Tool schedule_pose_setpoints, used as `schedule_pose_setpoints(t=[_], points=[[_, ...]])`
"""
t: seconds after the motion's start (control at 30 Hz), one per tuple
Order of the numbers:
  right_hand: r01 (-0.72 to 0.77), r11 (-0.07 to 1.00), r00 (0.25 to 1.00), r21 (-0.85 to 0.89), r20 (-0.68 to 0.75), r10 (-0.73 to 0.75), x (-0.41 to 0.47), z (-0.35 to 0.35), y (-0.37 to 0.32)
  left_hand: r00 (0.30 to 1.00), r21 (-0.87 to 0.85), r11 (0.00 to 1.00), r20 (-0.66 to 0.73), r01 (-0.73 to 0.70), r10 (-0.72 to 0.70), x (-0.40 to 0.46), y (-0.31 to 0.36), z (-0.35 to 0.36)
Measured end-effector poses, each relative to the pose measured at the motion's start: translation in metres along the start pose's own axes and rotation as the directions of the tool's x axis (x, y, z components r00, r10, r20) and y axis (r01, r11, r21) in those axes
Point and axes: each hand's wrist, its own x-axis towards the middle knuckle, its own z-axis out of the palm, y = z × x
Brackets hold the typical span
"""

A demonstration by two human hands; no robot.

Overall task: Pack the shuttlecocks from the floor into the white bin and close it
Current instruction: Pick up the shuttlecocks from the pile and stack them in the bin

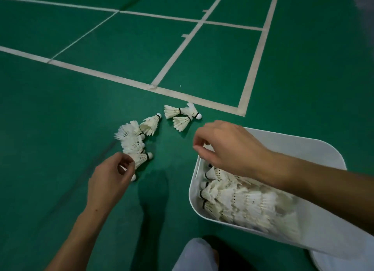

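Step in hand, as I judge it: gathering the loose shuttlecocks off the floor [60, 129] and moving them to the white bin [303, 147].

Left hand [110, 179], lower centre-left of frame: fingers [129, 165] curled in a pinch on the nearest shuttlecock [141, 158] at the bottom of the left cluster [131, 139]. A cork tip shows just below the hand; I cannot tell whether it belongs to a second shuttlecock that the hand also holds.

Right hand [224, 143], centre-right, over the bin's upper-left corner: fingers bent downward, tips close together. I cannot tell whether they pinch anything; nothing shows between them.

Task things: white bin at right of frame, already holding a stacked row of packed shuttlecocks [238, 200], corks toward its left wall. Still on the floor: the left cluster, one single shuttlecock [150, 124] above it, and a group of three [182, 117] just above the right hand. No lid that I can identify with confidence.

How I would do it well:
- grip by cork or feather base, not the skirt edge, which looks easily crushed
- nest several cork-into-skirt before carrying
- lay them parallel to the existing row so the bin can close
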Motion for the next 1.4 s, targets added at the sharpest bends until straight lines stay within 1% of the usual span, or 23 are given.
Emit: schedule_pose_setpoints(t=[0.07,0.2,0.27,0.37,0.43,0.5,0.57,0.7,0.8,0.87,0.93,1.0,1.1,1.17,1.23,1.3,1.4], points=[[0.012,1.000,0.998,0.022,0.060,-0.013,0.029,0.006,-0.004,0.998,0.019,0.998,-0.001,0.062,-0.062,0.010,-0.021,0.007],[-0.001,0.999,0.971,0.053,0.239,-0.011,0.081,0.026,-0.011,0.994,0.160,0.983,0.047,0.093,-0.102,0.029,-0.047,0.030],[0.001,0.998,0.936,0.067,0.351,-0.024,0.103,0.042,-0.018,0.992,0.187,0.976,0.035,0.114,-0.123,0.038,-0.050,0.039],[0.059,0.998,0.871,0.024,0.487,-0.063,0.131,0.076,-0.030,0.992,0.206,0.972,0.044,0.109,-0.121,0.051,-0.056,0.050],[0.086,0.996,0.843,0.017,0.531,-0.082,0.144,0.103,-0.037,0.988,0.152,0.982,0.091,0.110,-0.125,0.057,-0.062,0.055],[0.081,0.995,0.836,0.050,0.540,-0.095,0.154,0.130,-0.044,0.985,0.015,0.992,0.111,0.129,-0.130,0.058,-0.072,0.058],[0.061,0.997,0.845,0.058,0.529,-0.082,0.158,0.157,-0.050,0.990,-0.094,0.988,0.080,0.120,-0.112,0.057,-0.082,0.060],[-0.023,0.999,0.901,0.023,0.433,0.011,0.166,0.193,-0.060,0.992,-0.168,0.978,0.017,0.123,-0.122,0.062,-0.082,0.067],[-0.053,0.998,0.939,-0.021,0.339,0.057,0.177,0.206,-0.067,0.984,-0.240,0.957,-0.029,0.163,-0.175,0.064,-0.076,0.080],[-0.063,0.998,0.944,-0.014,0.323,0.064,0.184,0.211,-0.072,0.971,-0.324,0.923,-0.055,0.205,-0.235,0.062,-0.072,0.084],[-0.080,0.997,0.942,-0.004,0.328,0.077,0.188,0.212,-0.074,0.958,-0.373,0.898,-0.074,0.232,-0.278,0.060,-0.070,0.084],[-0.066,0.998,0.930,-0.022,0.360,0.069,0.190,0.208,-0.071,0.956,-0.386,0.894,-0.088,0.226,-0.280,0.057,-0.069,0.081],[-0.037,0.998,0.862,-0.045,0.505,0.055,0.183,0.193,-0.064,0.958,-0.427,0.880,-0.098,0.206,-0.271,0.053,-0.067,0.071],[-0.053,0.998,0.840,-0.031,0.539,0.062,0.173,0.180,-0.061,0.960,-0.444,0.876,-0.103,0.191,-0.261,0.049,-0.063,0.062],[-0.096,0.995,0.845,0.013,0.529,0.074,0.160,0.161,-0.059,0.964,-0.448,0.881,-0.128,0.153,-0.233,0.044,-0.055,0.052],[-0.119,0.992,0.869,0.035,0.488,0.087,0.144,0.133,-0.057,0.967,-0.463,0.880,-0.156,0.109,-0.202,0.036,-0.041,0.039],[-0.069,0.998,0.908,0.000,0.413,0.063,0.114,0.089,-0.052,0.967,-0.499,0.866,-0.205,0.031,-0.153,0.023,-0.015,0.017]])
